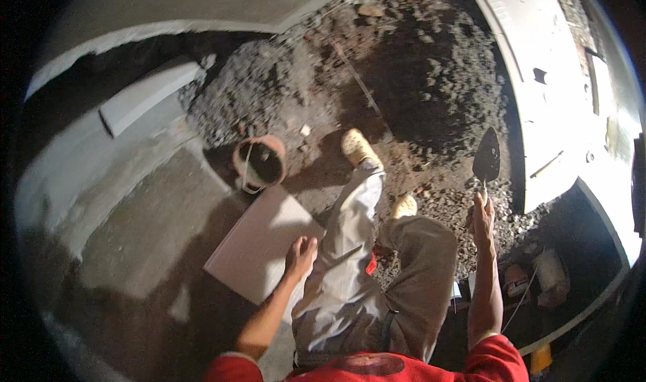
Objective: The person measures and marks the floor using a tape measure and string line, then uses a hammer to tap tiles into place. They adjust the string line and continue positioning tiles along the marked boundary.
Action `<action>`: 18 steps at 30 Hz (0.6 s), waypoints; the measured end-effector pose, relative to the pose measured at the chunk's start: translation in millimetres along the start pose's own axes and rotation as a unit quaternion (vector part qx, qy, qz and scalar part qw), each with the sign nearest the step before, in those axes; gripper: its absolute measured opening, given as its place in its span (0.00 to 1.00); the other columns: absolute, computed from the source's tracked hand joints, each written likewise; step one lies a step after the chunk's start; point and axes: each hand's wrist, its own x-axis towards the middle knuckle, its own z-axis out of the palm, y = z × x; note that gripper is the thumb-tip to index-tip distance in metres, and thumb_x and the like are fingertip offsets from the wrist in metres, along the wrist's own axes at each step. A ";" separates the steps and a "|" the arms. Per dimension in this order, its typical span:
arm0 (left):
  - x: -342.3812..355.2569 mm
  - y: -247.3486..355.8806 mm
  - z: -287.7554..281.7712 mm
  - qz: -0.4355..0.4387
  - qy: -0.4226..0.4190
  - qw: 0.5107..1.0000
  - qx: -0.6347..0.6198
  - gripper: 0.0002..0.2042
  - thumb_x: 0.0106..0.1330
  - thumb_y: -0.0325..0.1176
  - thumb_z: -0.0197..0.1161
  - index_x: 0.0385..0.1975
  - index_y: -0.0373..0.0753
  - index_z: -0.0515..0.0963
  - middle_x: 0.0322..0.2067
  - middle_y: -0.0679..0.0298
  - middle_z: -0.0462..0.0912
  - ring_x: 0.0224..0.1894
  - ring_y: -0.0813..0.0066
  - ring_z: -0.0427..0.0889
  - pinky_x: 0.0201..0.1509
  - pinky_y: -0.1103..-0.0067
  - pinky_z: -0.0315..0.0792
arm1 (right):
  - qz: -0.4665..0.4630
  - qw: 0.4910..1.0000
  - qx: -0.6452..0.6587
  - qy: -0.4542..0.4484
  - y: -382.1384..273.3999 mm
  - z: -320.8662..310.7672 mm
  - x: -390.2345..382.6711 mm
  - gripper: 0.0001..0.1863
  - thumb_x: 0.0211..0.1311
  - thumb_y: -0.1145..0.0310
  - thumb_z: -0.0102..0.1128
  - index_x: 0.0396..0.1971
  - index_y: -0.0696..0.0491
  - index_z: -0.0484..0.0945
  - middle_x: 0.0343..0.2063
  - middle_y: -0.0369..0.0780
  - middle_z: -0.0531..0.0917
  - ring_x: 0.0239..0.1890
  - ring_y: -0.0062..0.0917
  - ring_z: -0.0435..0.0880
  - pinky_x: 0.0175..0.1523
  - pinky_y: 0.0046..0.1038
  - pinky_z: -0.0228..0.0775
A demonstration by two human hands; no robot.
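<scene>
My right hand (482, 220) is closed around the handle of a trowel (487, 157), whose dark pointed blade aims away from me, above the rubble on the right. Over a pale square slab (259, 237), beside my left thigh, my left hand (301, 254) hangs with its fingers loosely bent and a little apart. I see nothing in it; whether it touches the slab I cannot tell. Just beyond the slab's far corner stands a reddish bucket (272, 144) with a pale handle and dark inside.
Heaped gravel (245, 79) and loose soil cover the ground ahead. A string or thin rod (360, 83) crosses it. White boards (538, 66) stand brightly lit on the right. A concrete ledge (148, 194) runs along the left, with a pale block (151, 96) farther up.
</scene>
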 end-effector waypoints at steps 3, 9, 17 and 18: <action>42.2 -50.5 -16.7 -0.058 0.033 0.997 0.026 0.40 0.69 0.62 0.58 0.59 0.22 0.73 0.53 0.38 0.81 0.59 0.46 0.79 0.63 0.63 0.72 | -0.012 0.999 0.014 -0.029 15.1 32.6 -31.8 0.18 0.75 0.47 0.56 0.41 0.49 0.71 0.17 0.29 0.70 0.12 0.13 0.67 0.17 0.20 0.60; 176.0 -116.0 -60.3 0.027 0.160 0.985 -0.058 0.25 0.66 0.40 0.70 0.57 0.33 0.73 0.56 0.47 0.79 0.57 0.51 0.80 0.61 0.62 0.74 | 0.017 0.999 -0.018 -0.044 126.7 39.6 -73.3 0.19 0.73 0.47 0.58 0.41 0.49 0.72 0.16 0.30 0.72 0.11 0.15 0.68 0.15 0.22 0.60; 286.9 -138.9 -106.8 -0.060 0.288 0.941 0.166 0.41 0.62 0.41 0.73 0.71 0.34 0.57 0.67 0.46 0.66 0.69 0.48 0.66 0.72 0.57 0.63 | 0.128 0.989 -0.071 0.000 272.6 17.8 -142.4 0.19 0.72 0.47 0.61 0.40 0.49 0.72 0.16 0.29 0.69 0.12 0.15 0.67 0.16 0.23 0.60; 292.1 -141.3 -108.6 -0.080 0.248 0.959 0.111 0.40 0.63 0.42 0.73 0.70 0.33 0.59 0.65 0.47 0.68 0.68 0.51 0.68 0.71 0.58 0.64 | 0.148 0.986 -0.068 0.039 279.6 21.0 -155.5 0.19 0.72 0.47 0.61 0.41 0.48 0.72 0.16 0.29 0.69 0.12 0.15 0.66 0.16 0.22 0.59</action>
